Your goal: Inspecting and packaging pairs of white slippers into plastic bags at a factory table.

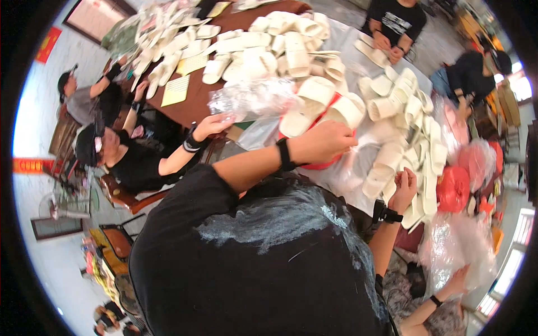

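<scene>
Cream slippers [316, 94] sit in a red holder [322, 165] in front of me; its exact kind is unclear. Over its near side reaches my left hand [328, 140], with a black band on the wrist. Its fingers are curled closed by the red edge, and what they grip is hidden. To the right, my right hand [404, 190] is raised beside a heap of cream slippers [386, 157]. Its fingers are bent together, and I cannot make out anything between them. A black device [386, 213] is strapped to that wrist.
More slippers [246, 59] are piled across the brown tabletop [185, 106]. At left a co-worker's hand [213, 126] holds a clear plastic bag [255, 98]. Another person [395, 25] handles slippers opposite. Red bags [453, 190] and clear plastic [457, 246] lie at right.
</scene>
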The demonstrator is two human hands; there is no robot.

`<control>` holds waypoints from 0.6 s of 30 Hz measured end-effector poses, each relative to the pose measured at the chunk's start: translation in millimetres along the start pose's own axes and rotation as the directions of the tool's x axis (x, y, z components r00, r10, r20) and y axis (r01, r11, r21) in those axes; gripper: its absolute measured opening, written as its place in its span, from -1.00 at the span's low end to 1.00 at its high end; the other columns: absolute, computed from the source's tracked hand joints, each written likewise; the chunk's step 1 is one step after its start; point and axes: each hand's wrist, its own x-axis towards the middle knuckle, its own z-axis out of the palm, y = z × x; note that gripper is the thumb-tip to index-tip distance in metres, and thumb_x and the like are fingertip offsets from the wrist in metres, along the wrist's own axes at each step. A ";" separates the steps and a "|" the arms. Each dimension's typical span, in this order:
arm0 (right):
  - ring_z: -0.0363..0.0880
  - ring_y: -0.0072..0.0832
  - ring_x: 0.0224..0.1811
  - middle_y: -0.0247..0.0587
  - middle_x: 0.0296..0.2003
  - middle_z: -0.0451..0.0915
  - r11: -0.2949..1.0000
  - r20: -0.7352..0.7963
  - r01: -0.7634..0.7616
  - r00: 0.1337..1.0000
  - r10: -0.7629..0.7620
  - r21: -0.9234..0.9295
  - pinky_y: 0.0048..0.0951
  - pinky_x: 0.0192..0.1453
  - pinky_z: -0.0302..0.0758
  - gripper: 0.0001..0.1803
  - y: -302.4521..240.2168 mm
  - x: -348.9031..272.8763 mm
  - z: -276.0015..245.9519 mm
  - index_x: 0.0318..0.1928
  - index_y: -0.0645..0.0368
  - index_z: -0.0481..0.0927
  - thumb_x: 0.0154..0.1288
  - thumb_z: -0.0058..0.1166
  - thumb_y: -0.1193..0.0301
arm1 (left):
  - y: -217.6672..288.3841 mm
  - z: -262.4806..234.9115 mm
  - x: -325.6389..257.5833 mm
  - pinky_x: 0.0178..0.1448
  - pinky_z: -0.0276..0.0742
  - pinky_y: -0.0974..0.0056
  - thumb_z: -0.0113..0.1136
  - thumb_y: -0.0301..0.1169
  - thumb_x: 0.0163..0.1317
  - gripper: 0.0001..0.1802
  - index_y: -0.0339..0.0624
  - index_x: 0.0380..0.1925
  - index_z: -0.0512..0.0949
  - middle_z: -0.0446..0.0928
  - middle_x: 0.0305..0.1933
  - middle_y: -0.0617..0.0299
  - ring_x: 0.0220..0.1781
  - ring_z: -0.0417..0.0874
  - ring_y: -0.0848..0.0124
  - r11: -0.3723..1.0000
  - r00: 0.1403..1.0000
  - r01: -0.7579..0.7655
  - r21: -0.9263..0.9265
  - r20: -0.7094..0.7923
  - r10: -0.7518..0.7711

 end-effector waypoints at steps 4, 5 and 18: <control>0.47 -0.58 -0.22 -0.28 -0.17 0.55 0.976 0.472 0.166 0.878 -0.082 -0.139 -0.59 -0.07 0.41 -0.50 -50.1 -17.7 106.2 0.20 0.21 0.37 0.22 0.07 0.58 | 21.2 -97.4 -66.7 0.18 0.40 0.04 0.34 -0.44 -0.09 -0.45 -0.13 0.02 0.54 0.48 -0.04 0.09 0.10 0.48 0.04 0.985 0.921 0.127 0.118 -0.384 -0.072; 0.49 -0.60 -0.17 -0.25 -0.07 0.53 0.978 0.566 0.155 0.823 -0.049 -0.140 -0.55 -0.01 0.42 -0.37 -63.0 -29.8 130.5 0.29 0.17 0.30 0.16 0.10 0.57 | 20.2 -115.2 -77.2 0.22 0.37 -0.03 0.43 -0.43 -0.16 -0.35 -0.15 0.06 0.51 0.48 -0.01 0.09 0.12 0.46 0.00 0.975 0.893 0.180 0.132 -0.437 -0.106; 0.56 -0.61 -0.25 -0.33 -0.35 0.63 0.951 0.835 0.233 0.549 0.045 -0.205 -0.54 -0.10 0.47 -0.80 -53.8 -50.7 272.8 -0.19 0.26 0.58 0.22 0.20 0.42 | -52.0 -141.8 -109.3 -0.04 0.44 0.15 0.48 -0.42 -0.25 -0.66 -0.14 -0.59 0.42 0.59 -0.30 0.19 -0.16 0.58 0.16 0.941 0.927 0.323 0.105 -0.235 -0.292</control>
